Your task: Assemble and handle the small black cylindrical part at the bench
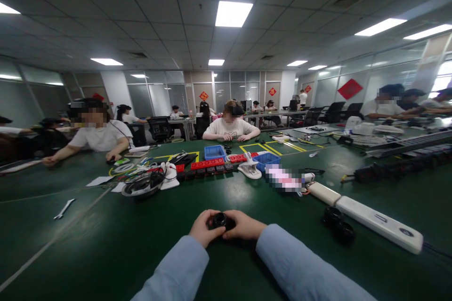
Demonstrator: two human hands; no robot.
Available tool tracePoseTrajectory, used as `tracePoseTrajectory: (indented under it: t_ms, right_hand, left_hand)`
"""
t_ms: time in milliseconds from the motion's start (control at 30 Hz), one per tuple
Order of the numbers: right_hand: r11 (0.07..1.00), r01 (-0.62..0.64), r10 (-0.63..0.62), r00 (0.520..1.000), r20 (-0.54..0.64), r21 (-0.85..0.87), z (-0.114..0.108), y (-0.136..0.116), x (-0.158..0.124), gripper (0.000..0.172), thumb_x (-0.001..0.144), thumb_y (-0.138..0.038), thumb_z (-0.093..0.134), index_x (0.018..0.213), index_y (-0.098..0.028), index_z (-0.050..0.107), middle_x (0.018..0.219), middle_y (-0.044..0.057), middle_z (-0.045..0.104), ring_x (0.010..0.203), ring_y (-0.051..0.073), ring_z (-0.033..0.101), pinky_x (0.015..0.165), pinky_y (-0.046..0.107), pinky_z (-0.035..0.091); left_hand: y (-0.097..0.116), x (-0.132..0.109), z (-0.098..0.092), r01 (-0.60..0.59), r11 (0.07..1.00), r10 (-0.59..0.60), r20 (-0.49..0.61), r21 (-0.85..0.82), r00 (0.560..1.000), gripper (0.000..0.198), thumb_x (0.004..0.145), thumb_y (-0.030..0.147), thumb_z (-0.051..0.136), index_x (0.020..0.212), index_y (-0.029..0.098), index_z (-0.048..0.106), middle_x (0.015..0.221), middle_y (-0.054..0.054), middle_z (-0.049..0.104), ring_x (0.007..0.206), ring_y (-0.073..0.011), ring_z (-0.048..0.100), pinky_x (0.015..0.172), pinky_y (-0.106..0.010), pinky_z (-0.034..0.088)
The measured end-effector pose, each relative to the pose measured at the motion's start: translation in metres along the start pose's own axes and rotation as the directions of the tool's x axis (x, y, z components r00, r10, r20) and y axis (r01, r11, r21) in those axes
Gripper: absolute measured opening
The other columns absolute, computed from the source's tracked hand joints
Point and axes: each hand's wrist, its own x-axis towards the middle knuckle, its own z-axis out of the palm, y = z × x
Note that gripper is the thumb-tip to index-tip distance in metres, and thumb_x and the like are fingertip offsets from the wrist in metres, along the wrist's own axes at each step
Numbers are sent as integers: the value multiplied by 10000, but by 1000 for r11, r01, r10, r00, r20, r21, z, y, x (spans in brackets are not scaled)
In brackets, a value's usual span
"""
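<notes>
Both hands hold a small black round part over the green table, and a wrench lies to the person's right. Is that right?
Not quite: the head view shows the wrench lying to the person's left, not the right. The rest stands: the left hand and right hand together hold the small black round part over the green table.

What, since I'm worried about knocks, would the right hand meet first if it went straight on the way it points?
The small black round part that the right hand holds; the left hand lies just beyond it, though depth is unclear.
</notes>
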Motion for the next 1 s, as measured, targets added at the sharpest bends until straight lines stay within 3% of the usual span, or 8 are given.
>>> tracePoseTrajectory:
  t_ms: [100, 233, 400, 600, 833, 1000]
  right_hand:
    - [996, -16, 13, 999, 38, 82, -3, 1, 0, 453, 561, -192, 628, 995, -139, 512, 910, 25, 576, 836, 154, 526, 737, 266, 403]
    - [998, -25, 26, 1000, -11, 66, -1, 3, 2, 432, 535, -176, 644, 947, -124, 527, 860, 24, 576, 794, 151, 527, 704, 261, 409]
    - [996, -44, 48, 998, -49, 76, 2, 6, 4, 424, 520, -180, 653, 922, -125, 529, 841, 20, 568, 777, 144, 518, 692, 258, 405]
    - [996, -64, 67, 996, -64, 57, 1, 7, 4, 404, 505, -180, 659, 884, -125, 528, 782, 1, 550, 727, 126, 504, 644, 235, 394]
    - [976, -124, 88, 976, -198, -178, 7, 7, 6, 409, 481, -289, 670, 823, -142, 500, 778, 7, 540, 689, 125, 485, 563, 208, 358]
    - [803, -313, 33, 873, -486, -508, 23, 6, 12, 288, 573, -318, 567, 782, -141, 479, 746, 47, 542, 690, 160, 489, 598, 261, 341]
  left_hand:
    - [0, -1, 3, -2, 1000, 2, -6, 5, 1000, 386, 544, 229, 636, 895, 123, 517, 840, -61, 551, 751, -167, 517, 671, -282, 403]
    - [6, -3, 6, -10, 998, 17, -98, 66, 995, 338, 538, 228, 634, 852, 145, 537, 831, -49, 533, 754, -174, 506, 628, -269, 390]
    - [17, -5, 2, -10, 985, 19, -54, 170, 998, 326, 558, 261, 611, 863, 161, 549, 839, -44, 522, 742, -170, 495, 589, -257, 371]
    - [13, -4, 6, 2, 993, 8, -87, 118, 996, 346, 555, 251, 610, 878, 145, 544, 836, -49, 515, 737, -167, 502, 602, -262, 388]
    - [9, -3, 8, 1, 994, 12, -109, 113, 994, 350, 546, 231, 617, 876, 149, 531, 853, -49, 513, 772, -172, 505, 680, -290, 409]
    - [10, -1, 12, 60, 963, 17, -282, 262, 959, 314, 531, 285, 625, 801, 151, 536, 806, -37, 506, 767, -185, 498, 709, -321, 399]
